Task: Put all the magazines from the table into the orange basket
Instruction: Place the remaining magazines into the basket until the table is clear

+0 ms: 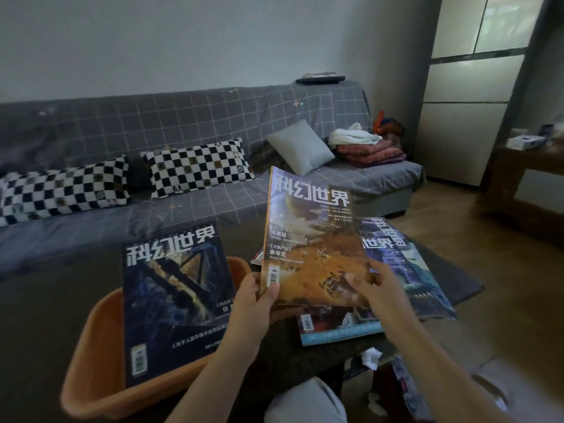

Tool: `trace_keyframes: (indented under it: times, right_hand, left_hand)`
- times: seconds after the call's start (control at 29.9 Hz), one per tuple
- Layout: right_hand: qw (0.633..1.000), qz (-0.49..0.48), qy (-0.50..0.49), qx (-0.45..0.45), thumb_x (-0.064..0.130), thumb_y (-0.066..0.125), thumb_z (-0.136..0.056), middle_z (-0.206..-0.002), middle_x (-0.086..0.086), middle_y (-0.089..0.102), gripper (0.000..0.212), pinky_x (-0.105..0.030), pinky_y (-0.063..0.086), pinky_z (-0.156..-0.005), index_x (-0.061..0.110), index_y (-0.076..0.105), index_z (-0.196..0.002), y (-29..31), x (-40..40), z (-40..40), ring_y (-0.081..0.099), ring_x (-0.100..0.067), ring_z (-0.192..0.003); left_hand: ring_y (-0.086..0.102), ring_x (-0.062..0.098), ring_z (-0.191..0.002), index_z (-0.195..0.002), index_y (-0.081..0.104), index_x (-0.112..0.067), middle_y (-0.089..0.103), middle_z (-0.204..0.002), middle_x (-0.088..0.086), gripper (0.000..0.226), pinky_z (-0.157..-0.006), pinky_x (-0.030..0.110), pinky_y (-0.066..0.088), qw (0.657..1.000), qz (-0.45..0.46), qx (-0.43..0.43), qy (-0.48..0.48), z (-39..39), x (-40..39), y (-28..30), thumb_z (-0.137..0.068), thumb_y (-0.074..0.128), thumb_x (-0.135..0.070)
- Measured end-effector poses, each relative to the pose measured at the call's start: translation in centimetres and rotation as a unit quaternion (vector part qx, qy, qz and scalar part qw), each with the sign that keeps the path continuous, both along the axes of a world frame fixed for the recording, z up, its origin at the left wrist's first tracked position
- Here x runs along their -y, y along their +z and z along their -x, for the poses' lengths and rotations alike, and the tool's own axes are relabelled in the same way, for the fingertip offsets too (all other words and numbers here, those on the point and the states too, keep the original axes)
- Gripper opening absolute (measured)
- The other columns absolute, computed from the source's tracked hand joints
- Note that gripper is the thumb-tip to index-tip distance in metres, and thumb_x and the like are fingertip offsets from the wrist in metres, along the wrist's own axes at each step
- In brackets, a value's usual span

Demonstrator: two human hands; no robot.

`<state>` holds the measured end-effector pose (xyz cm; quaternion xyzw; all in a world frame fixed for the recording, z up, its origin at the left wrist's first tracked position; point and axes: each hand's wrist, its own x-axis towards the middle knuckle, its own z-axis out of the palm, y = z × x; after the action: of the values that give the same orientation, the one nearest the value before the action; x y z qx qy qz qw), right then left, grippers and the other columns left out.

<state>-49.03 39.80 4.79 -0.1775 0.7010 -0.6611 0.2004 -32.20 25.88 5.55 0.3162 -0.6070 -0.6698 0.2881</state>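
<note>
Left hand (pixel 254 296): grips the lower left corner of the orange magazine (pixel 314 239) — thumb curled over the cover beside the barcode, fingers behind it.
Right hand (pixel 377 290): holds the same magazine at its lower right edge, thumb lying on the cover, the other fingers bent round the edge behind.
Orange magazine: lifted clear of the table (pixel 290 346), tilted with its top leaning away, cover facing the camera; it stands above the pile (pixel 406 270) and just right of the basket (pixel 91 346).
Basket: orange, at the left end of the table, near the person's knees.
Blue magazine (pixel 177 300): in the basket already, propped at a slant with its top edge rising above the far rim, cover up.
Pile: several magazines left on the table, fanned out under and to the right of the lifted one — one pale-blue cover pokes out toward the near edge, others spread to the right.
Table: dark, low, set before the sofa (pixel 152 132).
Sofa: grey with a grid cover; two checkered pillows (pixel 195 167) and a grey cushion (pixel 300 148) lean on it, folded cloths (pixel 366 148) at its right end.
White scrap (pixel 370 357): crumpled, below the table's near edge.
</note>
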Motion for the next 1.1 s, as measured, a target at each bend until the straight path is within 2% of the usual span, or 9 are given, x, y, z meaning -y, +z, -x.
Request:
trace_keyframes:
  times: [0.1,0.2,0.4,0.6,0.67,0.74,0.87,1.0,1.1]
  right_hand:
    - [0.998,0.035,0.050,0.027,0.018,0.070,-0.082,-0.101,0.001,0.066,0.036,-0.040,0.056,-0.075,0.019,0.054,-0.115,1.0,2.5,-1.7,0.067,-0.021,-0.089]
    - [0.991,0.071,0.101,0.049,0.013,0.066,-0.085,-0.105,-0.008,0.068,0.036,-0.050,0.056,-0.079,0.020,0.055,-0.119,1.8,5.1,-3.5,0.068,-0.029,-0.091]
    - [0.975,0.114,0.182,0.064,0.002,0.058,-0.088,-0.093,-0.010,0.073,0.042,-0.041,0.058,-0.064,0.040,0.056,-0.104,2.2,9.8,-6.6,0.071,-0.029,-0.083]
    - [0.974,0.072,0.209,0.048,0.004,0.057,-0.090,-0.114,-0.005,0.064,0.045,-0.047,0.051,-0.090,0.029,0.047,-0.125,1.2,13.5,-9.7,0.064,-0.025,-0.101]
    - [0.977,0.045,0.208,0.025,0.006,0.057,-0.091,-0.114,0.004,0.059,0.044,-0.040,0.051,-0.089,0.027,0.045,-0.127,0.8,14.3,-10.4,0.060,-0.018,-0.103]
    - [0.976,0.022,0.215,0.005,0.008,0.056,-0.091,-0.110,0.012,0.056,0.044,-0.030,0.049,-0.081,0.027,0.043,-0.129,0.4,14.9,-11.0,0.057,-0.010,-0.101]
    - [0.972,-0.044,0.221,-0.071,0.009,0.055,-0.091,-0.126,0.003,0.057,0.048,-0.038,0.044,-0.098,0.026,0.041,-0.134,-0.4,15.6,-11.8,0.053,-0.017,-0.117]
    - [0.960,-0.107,0.186,-0.180,0.015,0.059,-0.089,-0.135,0.001,0.044,0.054,-0.024,0.032,-0.095,0.027,0.039,-0.138,-0.9,15.8,-12.5,0.043,-0.014,-0.120]
    - [0.949,-0.139,0.177,-0.222,0.018,0.060,-0.089,-0.141,-0.002,0.036,0.052,-0.020,0.029,-0.094,0.019,0.041,-0.138,-1.3,15.8,-12.8,0.040,-0.014,-0.124]
  left_hand:
    - [0.073,0.018,-0.082,-0.103,0.058,-0.016,0.070,-0.103,0.008,0.010,-0.065,0.034,0.060,0.999,0.027,-0.011,0.024,-3.8,1.6,0.7,-0.097,0.052,-0.013]
    - [0.070,0.024,-0.093,-0.102,0.059,-0.021,0.070,-0.105,0.006,0.009,-0.086,0.051,0.055,0.997,0.069,0.006,0.037,-7.1,3.4,0.9,-0.096,0.054,-0.017]
    - [0.065,0.022,-0.108,-0.116,0.058,-0.029,0.070,-0.113,-0.002,0.024,-0.099,0.049,0.048,0.997,0.059,-0.006,0.043,-12.5,6.4,1.1,-0.095,0.056,-0.018]
    - [0.071,0.017,-0.097,-0.120,0.055,-0.037,0.072,-0.109,-0.005,0.041,-0.074,0.031,0.057,0.997,0.008,-0.039,0.068,-15.9,8.8,0.2,-0.091,0.057,-0.008]
    - [0.071,0.015,-0.095,-0.116,0.057,-0.036,0.072,-0.106,-0.009,0.039,-0.067,0.029,0.058,0.993,0.019,-0.046,0.103,-16.4,9.4,-0.1,-0.091,0.058,-0.007]
    - [0.070,0.010,-0.094,-0.116,0.056,-0.034,0.071,-0.103,-0.012,0.032,-0.068,0.025,0.056,0.987,0.057,-0.012,0.150,-16.6,9.8,-0.4,-0.092,0.060,-0.013]
    - [0.058,-0.009,-0.086,-0.119,0.056,-0.030,0.062,-0.096,-0.022,0.030,-0.064,0.012,0.044,0.955,0.172,0.114,0.212,-16.7,10.0,-1.2,-0.090,0.063,-0.024]
    - [0.057,-0.007,-0.078,-0.124,0.061,-0.025,0.065,-0.093,-0.015,0.035,-0.054,0.009,0.038,0.905,0.257,0.212,0.266,-16.7,9.7,-1.9,-0.090,0.064,-0.027]
    - [0.054,-0.004,-0.078,-0.133,0.057,-0.020,0.062,-0.110,-0.009,0.044,-0.058,0.009,0.037,0.884,0.285,0.235,0.286,-16.8,9.6,-2.4,-0.090,0.065,-0.026]
